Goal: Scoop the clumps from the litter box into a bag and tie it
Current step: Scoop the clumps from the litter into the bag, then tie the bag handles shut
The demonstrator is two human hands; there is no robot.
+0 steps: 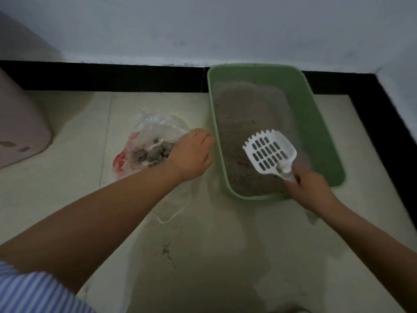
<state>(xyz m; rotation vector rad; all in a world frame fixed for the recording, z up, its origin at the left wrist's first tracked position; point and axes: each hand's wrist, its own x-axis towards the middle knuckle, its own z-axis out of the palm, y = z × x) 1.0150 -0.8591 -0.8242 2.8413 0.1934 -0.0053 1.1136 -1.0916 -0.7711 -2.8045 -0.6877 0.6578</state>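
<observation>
Right hand [310, 188] fingers clamp the white slotted plastic scoop [269, 152] over the green plastic litter box [320, 132]; left hand [191, 154] fingers hidden at the clear plastic bag [155, 129], can't tell.

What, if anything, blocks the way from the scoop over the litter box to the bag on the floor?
Mainly the green litter box's left wall: the white scoop, held by the right hand, must clear it. The left hand sits between that wall and the bag, at its mouth; whether it grips the plastic is unclear.
</observation>
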